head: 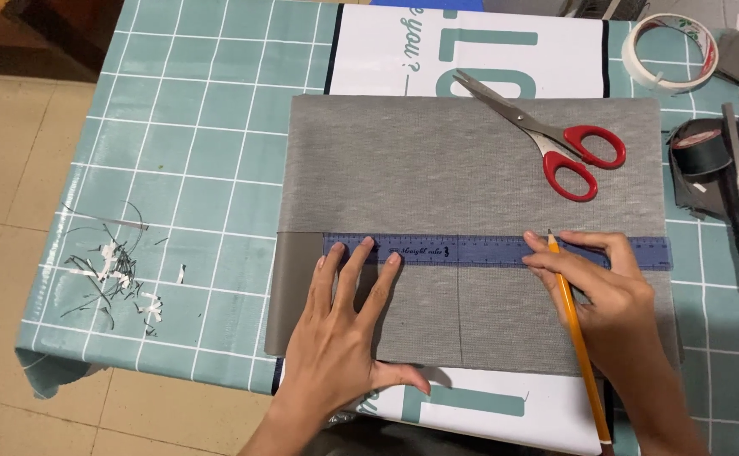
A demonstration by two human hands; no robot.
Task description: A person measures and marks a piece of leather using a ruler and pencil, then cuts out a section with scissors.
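Observation:
A grey fabric sheet lies flat on the teal checked table. A blue ruler lies across it, left to right. My left hand presses flat, fingers spread, on the ruler's left end and the fabric. My right hand grips a yellow pencil, its tip touching the ruler's upper edge near the right end. A thin pencil line runs down the fabric below the ruler's middle.
Red-handled scissors rest on the fabric's upper right. A white tape roll and a black tape roll with a black tool sit at the right. Paper scraps litter the left. A white printed sheet lies under the fabric.

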